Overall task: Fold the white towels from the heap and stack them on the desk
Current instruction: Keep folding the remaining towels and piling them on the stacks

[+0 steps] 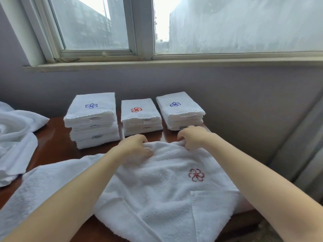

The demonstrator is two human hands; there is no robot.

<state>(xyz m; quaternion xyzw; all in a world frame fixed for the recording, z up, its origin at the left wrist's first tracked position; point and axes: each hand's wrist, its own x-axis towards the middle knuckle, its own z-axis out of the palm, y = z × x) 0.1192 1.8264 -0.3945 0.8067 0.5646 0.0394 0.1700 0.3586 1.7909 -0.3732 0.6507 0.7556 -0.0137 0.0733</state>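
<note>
A white towel (157, 186) with a red flower emblem lies spread over the brown desk (56, 137) in front of me. My left hand (135, 145) and my right hand (192, 137) each grip its bunched far edge, fingers curled into the cloth. Behind them stand three stacks of folded white towels: a left stack (92, 119) topped by a blue emblem, a middle stack (140, 117) with a red emblem, and a right stack (180, 110) with a blue emblem. The heap of unfolded white towels (15, 137) lies at the left.
A grey wall and a window sill (157, 63) rise behind the desk. The desk's right edge (244, 212) drops off near a grey curtain or panel (300, 154) at the right. Part of the spread towel hangs over the front edge.
</note>
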